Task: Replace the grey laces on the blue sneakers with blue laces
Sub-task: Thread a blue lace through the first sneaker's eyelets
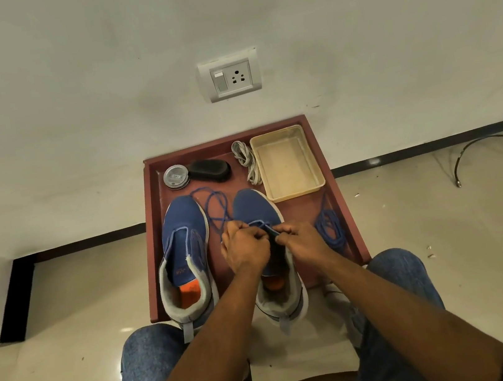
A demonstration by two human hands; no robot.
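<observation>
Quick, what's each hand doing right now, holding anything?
Left hand: fingers curled, pinching the blue lace at the right sneaker.
Right hand: fingers curled, pinching the same lace at the eyelets.

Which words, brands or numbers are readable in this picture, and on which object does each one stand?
No text can be read with certainty.
Round tin: a label on its lid, too small and blurred to read.
Left sneaker: a small mark on the tongue, too blurred to read.
Wall socket: no lettering visible.
</observation>
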